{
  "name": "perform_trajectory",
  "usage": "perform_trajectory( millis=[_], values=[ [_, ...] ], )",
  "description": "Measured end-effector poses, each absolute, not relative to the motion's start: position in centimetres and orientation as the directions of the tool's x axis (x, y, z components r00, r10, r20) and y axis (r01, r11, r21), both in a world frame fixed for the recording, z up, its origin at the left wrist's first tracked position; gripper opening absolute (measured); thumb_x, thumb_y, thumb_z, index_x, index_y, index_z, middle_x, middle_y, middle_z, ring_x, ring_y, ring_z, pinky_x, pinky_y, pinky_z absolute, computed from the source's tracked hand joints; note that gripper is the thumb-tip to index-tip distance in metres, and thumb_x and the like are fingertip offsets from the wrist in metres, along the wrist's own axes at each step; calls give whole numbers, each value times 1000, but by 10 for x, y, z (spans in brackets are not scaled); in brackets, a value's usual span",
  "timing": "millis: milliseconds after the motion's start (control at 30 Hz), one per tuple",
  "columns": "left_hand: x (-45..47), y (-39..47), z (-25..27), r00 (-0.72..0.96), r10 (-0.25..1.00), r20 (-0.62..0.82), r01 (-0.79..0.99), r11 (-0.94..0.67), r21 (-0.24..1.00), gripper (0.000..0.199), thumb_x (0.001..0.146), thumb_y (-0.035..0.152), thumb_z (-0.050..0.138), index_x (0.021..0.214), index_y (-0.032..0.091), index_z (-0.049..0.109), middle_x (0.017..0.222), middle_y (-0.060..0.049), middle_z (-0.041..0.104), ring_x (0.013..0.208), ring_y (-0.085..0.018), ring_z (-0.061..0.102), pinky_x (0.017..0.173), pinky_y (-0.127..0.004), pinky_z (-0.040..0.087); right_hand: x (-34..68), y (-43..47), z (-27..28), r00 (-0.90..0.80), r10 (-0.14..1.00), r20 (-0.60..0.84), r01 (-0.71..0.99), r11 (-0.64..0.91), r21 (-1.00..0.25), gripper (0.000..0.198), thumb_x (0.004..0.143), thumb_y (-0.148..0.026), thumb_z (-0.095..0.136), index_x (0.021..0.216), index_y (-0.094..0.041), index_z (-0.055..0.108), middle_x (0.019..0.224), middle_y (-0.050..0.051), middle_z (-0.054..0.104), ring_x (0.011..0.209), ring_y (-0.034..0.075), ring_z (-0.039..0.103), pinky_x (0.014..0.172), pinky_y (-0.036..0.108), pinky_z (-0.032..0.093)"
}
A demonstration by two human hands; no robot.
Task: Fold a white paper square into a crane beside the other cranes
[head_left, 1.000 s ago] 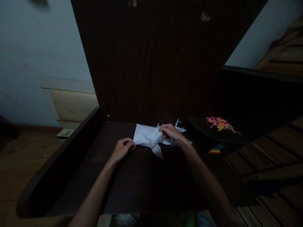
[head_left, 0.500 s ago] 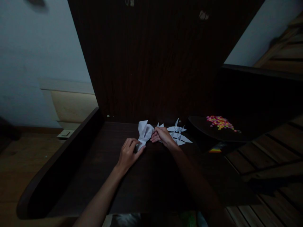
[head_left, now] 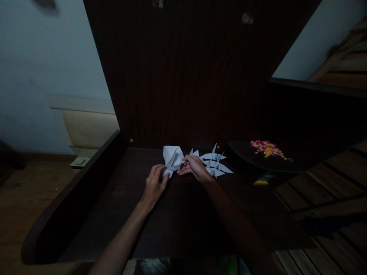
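A creased sheet of white paper (head_left: 172, 156), partly folded, stands between my two hands above the dark desk. Its lower left corner is pinched by my left hand (head_left: 155, 182), thumb in front and fingers curled behind. On the opposite side, my right hand (head_left: 195, 168) grips the paper's right edge between thumb and forefinger, its other fingers loosely extended below. Just beyond the right hand lie several folded white paper cranes (head_left: 215, 164) with pointed wings and necks. The right hand and wrist hide part of that group.
The dark wooden desk (head_left: 120, 214) has a raised side board (head_left: 71, 194) on the left and a tall back panel (head_left: 195, 76). A raised corner shelf (head_left: 243, 151) at the right bears a pile of small colourful pieces (head_left: 266, 148). Wooden slats (head_left: 327, 183) lie further right.
Both hands have shifted slightly left with the paper. The sheet's upper part has opened wider and turned, and the right hand now pinches its right edge.
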State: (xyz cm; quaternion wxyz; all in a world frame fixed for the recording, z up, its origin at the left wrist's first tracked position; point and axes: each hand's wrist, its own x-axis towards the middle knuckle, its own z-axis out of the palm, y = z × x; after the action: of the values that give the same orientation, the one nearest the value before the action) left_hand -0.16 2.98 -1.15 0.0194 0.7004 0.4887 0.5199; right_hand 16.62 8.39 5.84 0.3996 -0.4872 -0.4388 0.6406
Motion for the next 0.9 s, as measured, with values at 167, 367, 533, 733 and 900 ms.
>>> perform_trajectory(
  millis=[167, 367, 533, 733, 900],
  values=[
    [-1, 29, -8, -72, 724, 686, 629, -501, 595, 18, 84, 24, 57, 101, 19, 59, 91, -5, 64, 73, -15, 63, 65, -27, 55, 162, 83, 53, -215, 953, -212, -101, -238, -966, 19, 79, -27, 45, 64, -17, 49, 53, 2, 59, 46, 15, 63, 42, 24, 53],
    [-3, 31, -8, -237, 778, 582, 510, -410, 756, 20, 82, 28, 61, 99, 17, 61, 86, -4, 67, 67, -14, 65, 60, -25, 56, 156, 72, 39, -252, 966, 58, -206, 5, -979, 30, 82, -46, 45, 76, -18, 52, 76, 2, 59, 69, 18, 69, 51, 27, 57],
    [-2, 29, -8, -236, 757, 609, 487, -450, 748, 21, 82, 30, 62, 99, 17, 62, 91, -6, 70, 72, -15, 68, 64, -26, 58, 145, 70, 20, -102, 982, 159, -83, 151, -985, 30, 70, -38, 68, 83, -20, 48, 81, -1, 59, 59, 12, 65, 46, 21, 54],
    [0, 26, -8, -181, 710, 681, 544, -504, 671, 17, 86, 25, 58, 100, 17, 63, 93, -6, 71, 78, -17, 69, 70, -28, 58, 142, 79, 11, -40, 992, 119, -122, 113, -986, 22, 68, -28, 64, 77, -20, 46, 68, -4, 59, 48, 10, 61, 44, 21, 55],
    [-2, 30, -11, -109, 667, 737, 598, -548, 585, 15, 88, 19, 54, 99, 17, 63, 93, -6, 69, 84, -17, 67, 76, -29, 55, 142, 82, 13, 1, 999, 35, -172, 35, -984, 20, 60, -20, 61, 77, -19, 49, 64, -5, 61, 40, 8, 57, 39, 19, 52]
  ],
)
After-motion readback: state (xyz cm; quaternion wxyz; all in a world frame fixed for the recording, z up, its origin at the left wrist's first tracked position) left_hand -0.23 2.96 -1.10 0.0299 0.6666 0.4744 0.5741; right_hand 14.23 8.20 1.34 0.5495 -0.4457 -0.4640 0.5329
